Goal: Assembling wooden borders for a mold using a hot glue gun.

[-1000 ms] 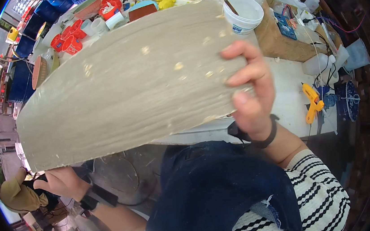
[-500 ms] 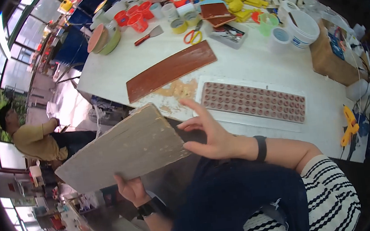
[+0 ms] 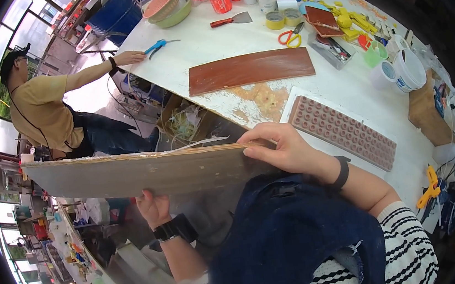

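Holding a flat, rough-edged grey board, stretching left from the grip.
Pinching its right end between thumb and fingers of the right hand; cannot tell whether gripping with the left hand, half-curled at its lower edge. Beyond the grip, on the table, a glossy brown panel; to the right, a ring-studded slab.

A scraper and scissors on a stained white table, a glue gun at right and blue barrels far left show a workshop.

Free tabletop between grey board and panel
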Tool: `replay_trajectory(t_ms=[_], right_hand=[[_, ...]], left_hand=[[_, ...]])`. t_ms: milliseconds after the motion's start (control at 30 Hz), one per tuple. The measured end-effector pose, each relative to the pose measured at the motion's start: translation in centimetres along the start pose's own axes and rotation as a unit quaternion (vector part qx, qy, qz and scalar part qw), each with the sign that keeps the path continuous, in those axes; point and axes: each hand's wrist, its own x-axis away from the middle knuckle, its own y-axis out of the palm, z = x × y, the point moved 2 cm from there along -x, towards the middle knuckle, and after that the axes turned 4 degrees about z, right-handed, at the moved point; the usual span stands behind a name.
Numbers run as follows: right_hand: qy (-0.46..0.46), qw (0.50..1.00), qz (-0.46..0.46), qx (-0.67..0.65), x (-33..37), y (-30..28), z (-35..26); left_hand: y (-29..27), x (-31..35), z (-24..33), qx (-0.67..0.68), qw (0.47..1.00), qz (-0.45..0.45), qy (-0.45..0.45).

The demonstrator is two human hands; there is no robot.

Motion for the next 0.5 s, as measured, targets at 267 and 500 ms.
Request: replay_trajectory(t_ms=[267,500], right_hand=[[0.002,0.994,-0.106,0.031,-0.9,6.0,0.9],[-0.229,0.921,-0.194,0.248,-0.4,9.5,2.8]], left_hand=[[-2.6,-0.2,2.8,0.044,0.993,0.106,0.029],[-4.5,1.3,3.7,-0.043,0.975,0.205,0.068]])
